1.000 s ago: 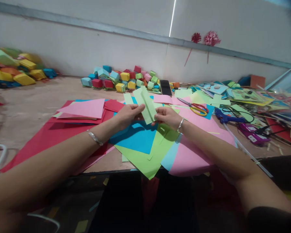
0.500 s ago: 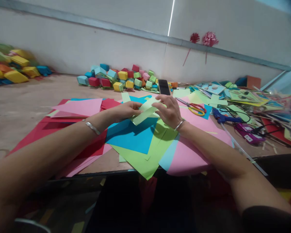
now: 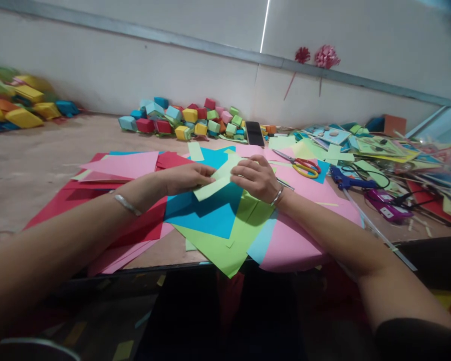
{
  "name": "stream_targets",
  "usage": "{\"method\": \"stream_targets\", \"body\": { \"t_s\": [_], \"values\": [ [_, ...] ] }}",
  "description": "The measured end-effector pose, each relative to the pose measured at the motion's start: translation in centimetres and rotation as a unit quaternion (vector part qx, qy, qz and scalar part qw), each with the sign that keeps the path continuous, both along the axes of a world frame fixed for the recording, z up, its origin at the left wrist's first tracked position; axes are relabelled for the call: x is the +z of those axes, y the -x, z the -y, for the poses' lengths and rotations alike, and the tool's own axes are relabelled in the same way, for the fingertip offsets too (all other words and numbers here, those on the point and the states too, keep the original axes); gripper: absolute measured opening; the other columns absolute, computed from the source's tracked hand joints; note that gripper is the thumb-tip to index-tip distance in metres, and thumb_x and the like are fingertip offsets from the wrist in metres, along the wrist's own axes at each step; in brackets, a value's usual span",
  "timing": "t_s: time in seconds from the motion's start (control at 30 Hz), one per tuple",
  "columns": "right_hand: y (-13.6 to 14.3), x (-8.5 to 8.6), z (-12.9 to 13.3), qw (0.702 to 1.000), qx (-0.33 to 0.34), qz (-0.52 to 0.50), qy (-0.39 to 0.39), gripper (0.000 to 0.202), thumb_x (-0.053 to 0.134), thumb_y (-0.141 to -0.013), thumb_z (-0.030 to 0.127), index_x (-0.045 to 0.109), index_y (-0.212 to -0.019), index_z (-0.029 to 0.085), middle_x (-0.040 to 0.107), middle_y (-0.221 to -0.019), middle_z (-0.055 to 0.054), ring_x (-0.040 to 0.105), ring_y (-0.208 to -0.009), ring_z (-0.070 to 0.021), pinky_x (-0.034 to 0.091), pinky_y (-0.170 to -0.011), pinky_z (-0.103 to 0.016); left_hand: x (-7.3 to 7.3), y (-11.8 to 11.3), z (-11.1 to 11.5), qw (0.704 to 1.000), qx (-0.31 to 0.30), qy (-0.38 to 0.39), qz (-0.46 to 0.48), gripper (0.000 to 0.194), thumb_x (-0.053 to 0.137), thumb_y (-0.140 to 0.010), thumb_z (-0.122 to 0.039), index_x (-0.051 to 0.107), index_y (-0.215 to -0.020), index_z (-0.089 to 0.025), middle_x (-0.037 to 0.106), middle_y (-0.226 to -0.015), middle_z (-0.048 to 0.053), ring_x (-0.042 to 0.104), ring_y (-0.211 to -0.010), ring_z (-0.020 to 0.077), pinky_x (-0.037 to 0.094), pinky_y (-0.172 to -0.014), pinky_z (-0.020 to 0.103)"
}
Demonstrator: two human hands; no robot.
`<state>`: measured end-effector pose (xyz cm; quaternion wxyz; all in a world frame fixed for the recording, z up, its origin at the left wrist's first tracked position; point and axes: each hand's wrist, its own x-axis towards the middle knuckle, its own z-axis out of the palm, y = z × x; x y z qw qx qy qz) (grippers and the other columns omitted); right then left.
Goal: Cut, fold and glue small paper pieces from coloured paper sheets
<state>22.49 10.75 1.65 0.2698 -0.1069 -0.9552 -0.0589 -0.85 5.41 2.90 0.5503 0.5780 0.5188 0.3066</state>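
"While I tag the left hand [image 3: 181,179], what's it got?"
"Left end of the pale green paper [image 3: 215,187], pinched."
"Right hand [image 3: 258,176]?"
"Same piece, other end, fingers curled on it."
"Paper's where?"
"Between both hands, over the blue sheet [image 3: 203,218]; shadow falls there."
"Nearby?"
"Scissors [image 3: 304,168] on pink paper [image 3: 304,230], just beyond the right hand. Glue gun [image 3: 357,184] farther right. Phone [image 3: 254,135] beside the coloured blocks [image 3: 190,116], back of the table [image 3: 108,133]."
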Motion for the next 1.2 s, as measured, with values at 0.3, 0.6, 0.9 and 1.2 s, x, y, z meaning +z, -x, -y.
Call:
{"method": "stream_targets", "body": {
  "t_s": [0.3, 0.6, 0.9, 1.2],
  "values": [
    [0.7, -0.4, 0.8, 0.995, 0.064, 0.068, 0.023, 0.034, 0.033, -0.102, 0.027, 0.065, -0.091, 0.026, 0.072, -0.101, -0.004, 0.064, -0.094, -0.0169, 0.043, -0.091, -0.040, 1.0, -0.2, 2.5, 0.976, 0.071, -0.125, -0.161, 0.023, 0.073, -0.062, -0.028, 0.070, -0.084, -0.021, 0.061, -0.059, 0.000, 0.054, -0.055, 0.0164, 0.037, -0.051, 0.025],
    [0.6, -2.6, -0.1, 0.996, 0.070, 0.062, -0.006, 0.030, 0.040, -0.100, 0.022, 0.069, -0.095, 0.021, 0.073, -0.088, -0.006, 0.062, -0.081, -0.0173, 0.043, -0.073, -0.033, 0.5, -1.2, 5.1, 0.885, 0.010, -0.243, -0.397, 0.030, 0.075, -0.066, -0.050, 0.068, -0.058, -0.022, 0.065, -0.065, 0.006, 0.055, -0.061, 0.0204, 0.030, -0.057, 0.029],
    [0.5, -2.5, 0.7, 0.998, -0.002, 0.034, 0.053, 0.023, 0.047, -0.098, 0.023, 0.067, -0.087, 0.019, 0.068, -0.087, -0.007, 0.058, -0.082, -0.0179, 0.044, -0.070, -0.029, -1.2, -0.3, 5.5, 0.856, -0.025, -0.318, -0.408, 0.029, 0.052, -0.085, -0.037, 0.075, -0.075, -0.021, 0.074, -0.091, 0.008, 0.063, -0.076, 0.0207, 0.041, -0.064, 0.029],
    [-0.1, -2.1, -0.1, 0.996, 0.006, 0.000, 0.084, 0.019, 0.056, -0.095, 0.029, 0.062, -0.080, 0.019, 0.072, -0.102, -0.009, 0.063, -0.093, -0.0209, 0.041, -0.080, -0.036, -1.9, 0.4, 5.0, 0.885, 0.008, -0.335, -0.322, 0.028, 0.053, -0.088, -0.036, 0.077, -0.085, -0.022, 0.076, -0.093, 0.009, 0.067, -0.085, 0.0260, 0.049, -0.075, 0.035]
  ]
}}
